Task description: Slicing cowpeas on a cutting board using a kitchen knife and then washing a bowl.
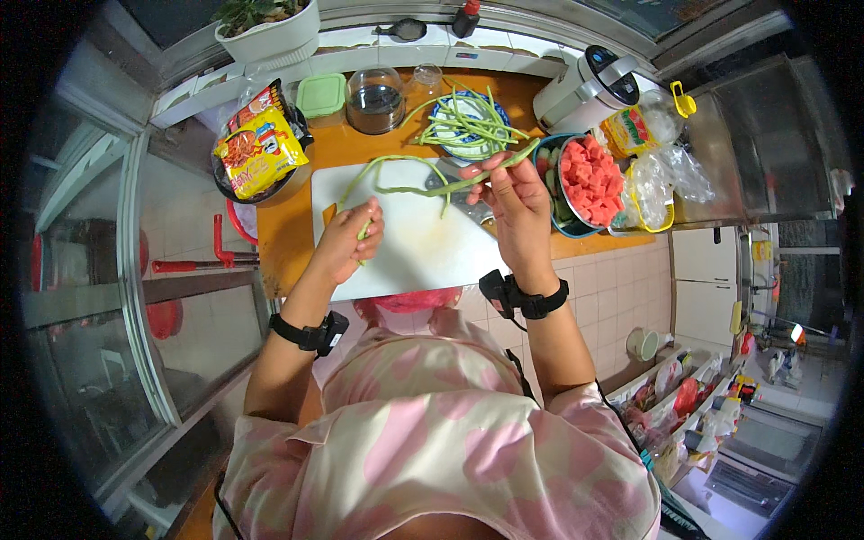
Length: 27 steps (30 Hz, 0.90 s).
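My left hand (347,236) is closed around green yardlong beans, over the left part of a white cutting board (432,250). My right hand (516,192) pinches a yardlong bean (422,192) between thumb and fingers, above the board's right side. This bean stretches leftward between the hands, and another thin length loops over the board's back edge. Partly hidden beneath the bean and my right hand lies a grey metal blade (462,197), its handle out of sight. Behind the board, more yardlong beans (469,125) are heaped on a blue-and-white plate (503,111), some hanging over its rim.
On the right stand a bowl of cubed red fruit (590,179), a plastic bottle (628,131) and an electric appliance (584,91). Noodle packets (263,152) fill a dark pan at left. A green-lidded container (320,94) and glass dome (375,101) stand at the back.
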Available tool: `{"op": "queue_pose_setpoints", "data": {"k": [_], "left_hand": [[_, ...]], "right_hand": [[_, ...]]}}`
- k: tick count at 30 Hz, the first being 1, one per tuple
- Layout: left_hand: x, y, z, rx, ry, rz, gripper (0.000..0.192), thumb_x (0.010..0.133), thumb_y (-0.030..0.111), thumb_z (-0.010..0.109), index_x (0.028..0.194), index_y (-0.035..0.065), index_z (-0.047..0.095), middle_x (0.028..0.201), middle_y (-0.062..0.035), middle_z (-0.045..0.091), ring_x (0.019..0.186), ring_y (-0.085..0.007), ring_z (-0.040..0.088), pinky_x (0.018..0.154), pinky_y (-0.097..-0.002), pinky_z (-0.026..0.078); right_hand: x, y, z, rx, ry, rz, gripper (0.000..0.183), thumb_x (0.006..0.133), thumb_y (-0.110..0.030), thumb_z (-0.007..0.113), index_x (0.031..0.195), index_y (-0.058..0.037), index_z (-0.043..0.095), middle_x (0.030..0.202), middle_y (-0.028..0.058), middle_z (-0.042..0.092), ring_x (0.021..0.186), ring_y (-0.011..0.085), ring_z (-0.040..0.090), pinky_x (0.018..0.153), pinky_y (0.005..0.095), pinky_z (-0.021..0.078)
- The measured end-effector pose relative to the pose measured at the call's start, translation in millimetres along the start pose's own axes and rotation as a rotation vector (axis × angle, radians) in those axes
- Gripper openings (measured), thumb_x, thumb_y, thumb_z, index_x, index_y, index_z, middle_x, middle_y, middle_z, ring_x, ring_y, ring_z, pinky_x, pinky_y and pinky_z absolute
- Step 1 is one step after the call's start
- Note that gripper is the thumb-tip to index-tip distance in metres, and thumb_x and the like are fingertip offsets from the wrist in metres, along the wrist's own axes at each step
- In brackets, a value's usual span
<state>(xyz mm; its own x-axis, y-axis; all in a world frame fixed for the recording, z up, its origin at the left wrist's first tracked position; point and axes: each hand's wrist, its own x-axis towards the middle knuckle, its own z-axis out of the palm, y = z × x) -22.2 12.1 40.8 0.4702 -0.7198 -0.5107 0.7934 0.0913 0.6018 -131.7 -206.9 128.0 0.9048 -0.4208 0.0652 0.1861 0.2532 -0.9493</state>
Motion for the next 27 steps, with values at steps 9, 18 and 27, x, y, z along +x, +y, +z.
{"op": "queue_pose_setpoints", "data": {"k": [9,18,27], "left_hand": [[-6,4,9,-0.113,-0.178,0.010,0.040,0.104,0.035,0.048,0.126,0.0020,0.054,0.072,0.0074,0.039,0.053,-0.0009,0.030,0.044,-0.0164,0.022],[-8,15,21,-0.306,-0.174,0.003,0.036,0.103,0.036,0.050,0.119,0.0040,0.057,0.072,0.0076,0.039,0.053,-0.0002,0.031,0.042,-0.0154,0.023],[-12,14,33,-0.277,-0.045,-0.006,0.026,0.100,0.036,0.057,0.104,0.0104,0.059,0.070,0.0081,0.045,0.048,0.0004,0.034,0.039,-0.0147,0.024]], "right_hand": [[-10,-20,17,0.190,-0.133,0.034,0.015,0.104,-0.016,0.048,0.111,-0.0044,0.056,0.104,0.0144,0.068,0.086,0.0177,0.062,0.078,0.0320,0.0499],[-21,-31,22,0.195,-0.169,0.072,0.017,0.101,-0.017,0.055,0.107,-0.0017,0.056,0.101,0.0156,0.068,0.088,0.0215,0.068,0.069,0.0329,0.0552],[-26,-43,24,0.174,-0.116,0.091,0.022,0.094,-0.017,0.066,0.101,0.0001,0.054,0.095,0.0212,0.068,0.062,0.0229,0.068,0.056,0.0315,0.0579]]}}
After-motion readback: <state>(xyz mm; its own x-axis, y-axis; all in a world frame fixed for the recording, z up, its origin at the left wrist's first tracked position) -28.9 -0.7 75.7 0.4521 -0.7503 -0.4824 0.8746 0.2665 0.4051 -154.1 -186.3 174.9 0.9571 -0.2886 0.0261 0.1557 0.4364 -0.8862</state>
